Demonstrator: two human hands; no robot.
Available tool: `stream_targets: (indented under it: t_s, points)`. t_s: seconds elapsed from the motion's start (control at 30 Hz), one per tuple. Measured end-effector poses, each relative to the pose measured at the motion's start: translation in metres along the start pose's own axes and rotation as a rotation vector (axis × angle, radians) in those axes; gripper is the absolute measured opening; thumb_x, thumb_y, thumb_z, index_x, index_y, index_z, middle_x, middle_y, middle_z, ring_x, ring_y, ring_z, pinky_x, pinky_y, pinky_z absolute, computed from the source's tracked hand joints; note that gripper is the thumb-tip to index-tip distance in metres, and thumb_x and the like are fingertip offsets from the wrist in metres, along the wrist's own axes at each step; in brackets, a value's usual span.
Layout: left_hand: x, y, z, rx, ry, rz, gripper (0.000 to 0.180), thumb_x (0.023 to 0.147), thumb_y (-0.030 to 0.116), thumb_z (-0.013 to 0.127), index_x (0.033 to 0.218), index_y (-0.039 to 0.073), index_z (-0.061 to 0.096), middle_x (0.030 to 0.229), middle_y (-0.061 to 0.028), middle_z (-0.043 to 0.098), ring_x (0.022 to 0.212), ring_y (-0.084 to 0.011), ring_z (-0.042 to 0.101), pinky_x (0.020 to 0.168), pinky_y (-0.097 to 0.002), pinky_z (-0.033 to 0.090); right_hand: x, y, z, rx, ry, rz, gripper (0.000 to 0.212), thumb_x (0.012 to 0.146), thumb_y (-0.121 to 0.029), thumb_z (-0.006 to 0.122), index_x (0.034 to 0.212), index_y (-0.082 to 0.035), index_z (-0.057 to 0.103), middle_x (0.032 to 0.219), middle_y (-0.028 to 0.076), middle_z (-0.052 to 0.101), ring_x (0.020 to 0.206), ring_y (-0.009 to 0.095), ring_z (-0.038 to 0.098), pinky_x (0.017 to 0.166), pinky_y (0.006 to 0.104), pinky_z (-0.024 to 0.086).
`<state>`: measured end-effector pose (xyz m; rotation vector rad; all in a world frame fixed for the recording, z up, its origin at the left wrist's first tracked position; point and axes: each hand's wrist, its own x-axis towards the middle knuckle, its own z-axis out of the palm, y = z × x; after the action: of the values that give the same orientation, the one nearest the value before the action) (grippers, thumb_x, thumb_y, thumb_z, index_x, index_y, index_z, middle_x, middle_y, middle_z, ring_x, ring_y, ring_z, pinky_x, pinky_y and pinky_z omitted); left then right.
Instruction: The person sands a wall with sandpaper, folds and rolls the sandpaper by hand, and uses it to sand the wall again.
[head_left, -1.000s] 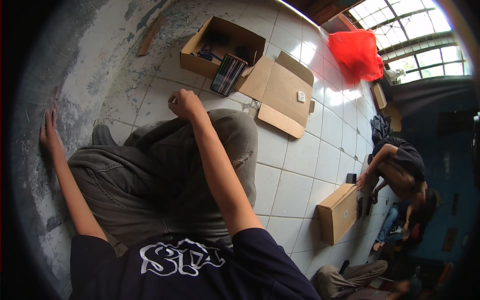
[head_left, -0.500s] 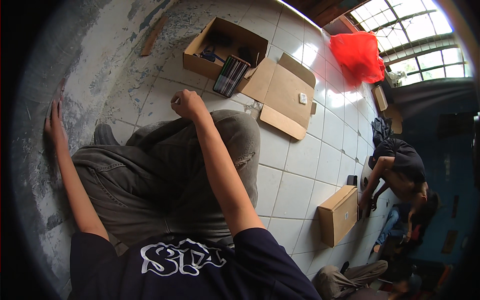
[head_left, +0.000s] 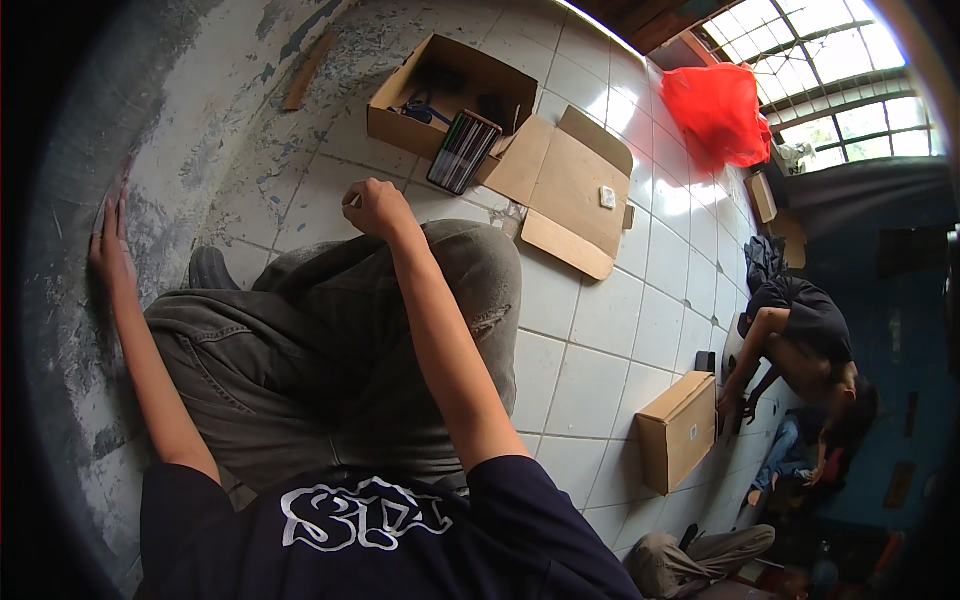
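Left fingers (head_left: 122, 222) against wall (head_left: 190, 110), right fingers (head_left: 358, 190) curled

Brown box (head_left: 398, 131), mottled grey wall (head_left: 195, 130)

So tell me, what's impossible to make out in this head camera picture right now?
All in the head view:
- Right hand: it is curled, hiding whether the palm holds anything.
- Open cardboard box: shadow obscures what the dark items inside are.
- White square on the cardboard lid: too small to make out its surface.
- Beige trousers: partly cut off by the lower edge.
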<state>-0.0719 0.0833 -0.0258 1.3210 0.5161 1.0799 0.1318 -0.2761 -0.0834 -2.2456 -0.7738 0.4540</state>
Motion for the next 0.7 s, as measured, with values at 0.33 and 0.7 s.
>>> stream_targets:
  t_s: [0.33, 0.7]
  points:
    - [0.013, -0.018, -0.019, 0.063, 0.031, -0.023, 0.037, 0.087, 0.008, 0.054, 0.114, -0.015, 0.044, 0.113, -0.0225, 0.053, 0.1, -0.0304, 0.057, 0.088, -0.032, 0.045, -0.002, -0.001, 0.001, -0.002, 0.002, -0.003, 0.015, 0.067, -0.018, 0.061, 0.079, -0.011, 0.067, 0.081, 0.015, 0.064, 0.082, 0.033, 0.061, 0.076, 0.0396, 0.049]
    - [0.04, -0.03, 0.037, 0.381, 0.285, -0.038, 0.035, 0.077, 0.022, 0.07, 0.097, -0.005, 0.059, 0.078, -0.0105, 0.064, 0.058, -0.0144, 0.061, 0.053, -0.0208, 0.045, 0.002, 0.0, -0.001, -0.048, 0.028, -0.021, 0.018, 0.068, -0.016, 0.06, 0.082, -0.008, 0.067, 0.076, 0.012, 0.066, 0.076, 0.028, 0.063, 0.073, 0.0351, 0.05]
